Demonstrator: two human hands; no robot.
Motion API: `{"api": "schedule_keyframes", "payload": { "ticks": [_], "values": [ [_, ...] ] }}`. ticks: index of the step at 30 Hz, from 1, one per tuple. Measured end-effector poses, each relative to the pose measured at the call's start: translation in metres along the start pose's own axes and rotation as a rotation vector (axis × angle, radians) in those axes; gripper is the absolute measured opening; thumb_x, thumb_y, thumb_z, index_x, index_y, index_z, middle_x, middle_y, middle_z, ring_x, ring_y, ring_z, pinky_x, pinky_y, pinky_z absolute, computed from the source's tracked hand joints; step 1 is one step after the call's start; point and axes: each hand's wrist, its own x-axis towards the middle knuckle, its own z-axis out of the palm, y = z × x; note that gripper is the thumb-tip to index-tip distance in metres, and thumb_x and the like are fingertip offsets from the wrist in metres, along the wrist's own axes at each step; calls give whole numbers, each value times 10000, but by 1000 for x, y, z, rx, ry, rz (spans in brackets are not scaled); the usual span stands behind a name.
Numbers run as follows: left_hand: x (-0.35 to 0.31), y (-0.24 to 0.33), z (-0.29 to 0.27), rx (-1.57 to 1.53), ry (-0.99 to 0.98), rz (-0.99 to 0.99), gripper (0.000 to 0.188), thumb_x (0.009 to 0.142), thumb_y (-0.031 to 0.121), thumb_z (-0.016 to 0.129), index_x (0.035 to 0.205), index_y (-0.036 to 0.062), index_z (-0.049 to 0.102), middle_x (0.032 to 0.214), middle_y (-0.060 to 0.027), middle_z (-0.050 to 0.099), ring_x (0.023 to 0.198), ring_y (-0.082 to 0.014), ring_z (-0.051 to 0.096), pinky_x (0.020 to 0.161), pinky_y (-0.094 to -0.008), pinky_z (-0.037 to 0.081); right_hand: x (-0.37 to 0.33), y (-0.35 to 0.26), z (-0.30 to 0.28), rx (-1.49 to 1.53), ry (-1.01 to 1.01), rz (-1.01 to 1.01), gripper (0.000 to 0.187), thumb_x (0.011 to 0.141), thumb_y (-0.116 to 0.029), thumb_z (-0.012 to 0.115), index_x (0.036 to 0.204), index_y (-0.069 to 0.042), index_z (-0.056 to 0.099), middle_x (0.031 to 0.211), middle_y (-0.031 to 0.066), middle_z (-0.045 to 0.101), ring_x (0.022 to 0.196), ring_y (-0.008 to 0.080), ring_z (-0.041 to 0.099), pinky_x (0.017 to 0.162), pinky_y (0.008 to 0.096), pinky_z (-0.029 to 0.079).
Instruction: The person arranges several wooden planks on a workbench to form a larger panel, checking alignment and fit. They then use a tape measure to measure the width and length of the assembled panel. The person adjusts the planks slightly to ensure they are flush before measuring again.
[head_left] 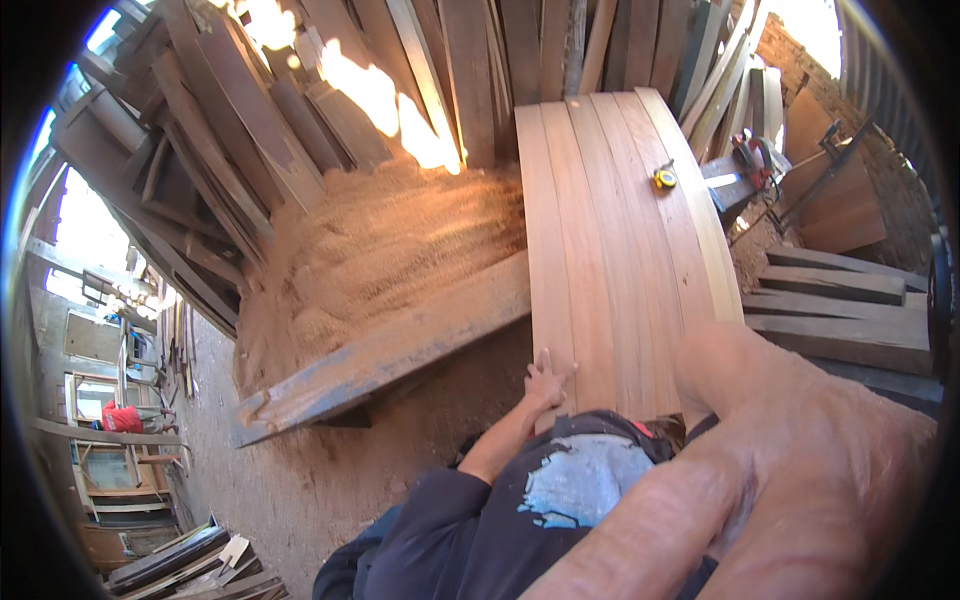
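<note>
My left hand [547, 382] rests near the close end of a panel of pale wooden planks [610, 250], its fingers spread and touching the left edge. The planks lie side by side lengthwise, with thin seams between them. Very close to the camera, my right hand [800, 450] looms large over the lower right. How its fingers are set, and whether they hold anything, I cannot make out. It covers the panel's near right corner. A yellow and black tape measure [664, 178] sits on the panel toward the far right.
Sawdust [400, 250] is heaped left of the panel, behind a thick beam [390, 350]. Many boards [470, 80] lean at the back. A red-and-black tool [755, 165] stands beyond the panel's right edge, with stacked timbers [840, 310] nearer. More timber [190, 565] lies lower left.
</note>
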Motion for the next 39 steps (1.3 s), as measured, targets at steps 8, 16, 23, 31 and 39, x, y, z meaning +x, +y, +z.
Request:
{"api": "schedule_keyframes", "payload": {
  "ticks": [8,16,23,31,39],
  "values": [
    [15,-9,-10,-49,44,46,814,861,316,716,1526,528,297,1652,-274,-84,1393,-619,239,1084,-637,379,-5,13,-1,-31,6,5,634,953,-423,611,1330,76,511,1349,244,557,1263,305,540,1072,445,415],
    [3,-7,-1,-83,5,3,802,871,273,718,1523,515,319,1657,-264,-71,1432,-605,167,1102,-649,340,-16,16,-5,-28,27,14,613,958,-423,602,1312,72,528,1325,224,572,1242,290,551,1061,433,422],
    [11,-30,-20,-94,13,-29,832,847,246,736,1523,507,327,1661,-251,-73,1439,-596,160,1113,-645,326,-2,9,-3,-43,35,-24,595,962,-422,595,1296,68,542,1304,206,584,1223,276,560,1052,423,428],
    [4,-4,-2,-58,-28,5,852,843,273,742,1532,511,301,1658,-253,-94,1435,-630,133,1103,-643,355,-5,7,7,-46,10,26,577,967,-422,587,1277,63,559,1279,185,599,1202,261,571,1041,410,435],
    [1,-21,7,-124,-9,-32,862,828,246,753,1527,506,320,1659,-253,-92,1434,-622,156,1099,-639,358,-2,27,9,30,25,-15,560,972,-422,578,1259,59,576,1255,164,613,1181,246,582,1031,398,443]
  ]
}}
